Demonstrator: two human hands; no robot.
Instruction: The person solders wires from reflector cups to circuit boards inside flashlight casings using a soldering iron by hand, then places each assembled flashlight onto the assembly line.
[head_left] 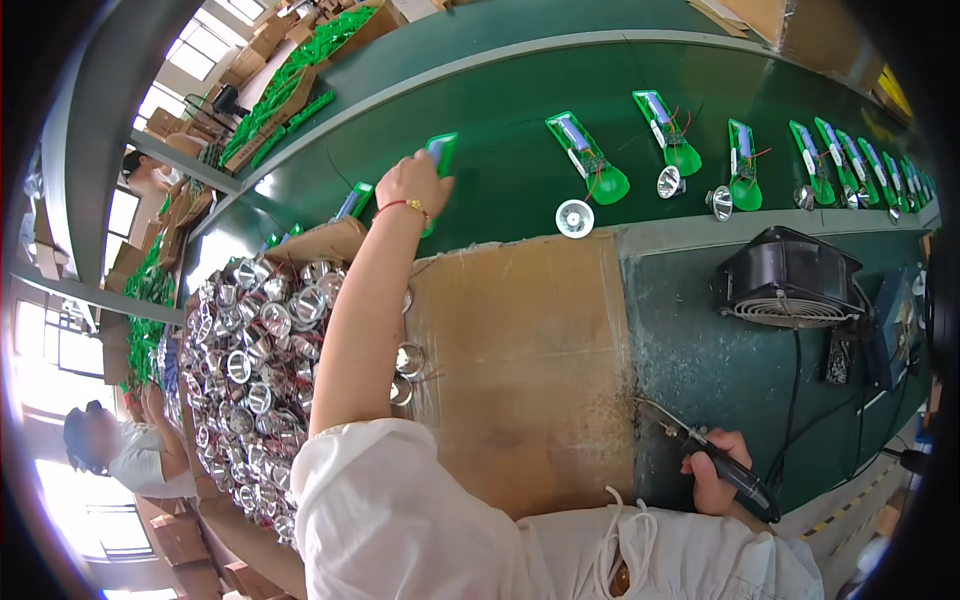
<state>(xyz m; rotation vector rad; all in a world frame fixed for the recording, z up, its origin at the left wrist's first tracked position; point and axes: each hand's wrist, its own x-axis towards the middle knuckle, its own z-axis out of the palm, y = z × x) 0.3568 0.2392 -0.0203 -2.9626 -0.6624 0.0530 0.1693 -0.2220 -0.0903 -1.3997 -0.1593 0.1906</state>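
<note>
My left hand (412,185) reaches far out over the green conveyor belt (500,110), and its fingers close on a green torch housing (441,152) lying there. A red string bracelet circles that wrist. My right hand (712,472) rests low at the right on the dark green bench, wrapped around a black soldering iron (728,468) whose tip points left toward the cardboard mat (520,370). Further right, more green housings (588,160) with batteries and wires lie on the belt, with loose silver reflectors (574,217) beside them.
A cardboard box heaped with silver reflectors (255,370) sits left of my arm. A small black fan (790,278) stands on the bench at right, its cables trailing down. Boxes of green parts (300,70) lie beyond the belt. Another person (120,445) works at lower left.
</note>
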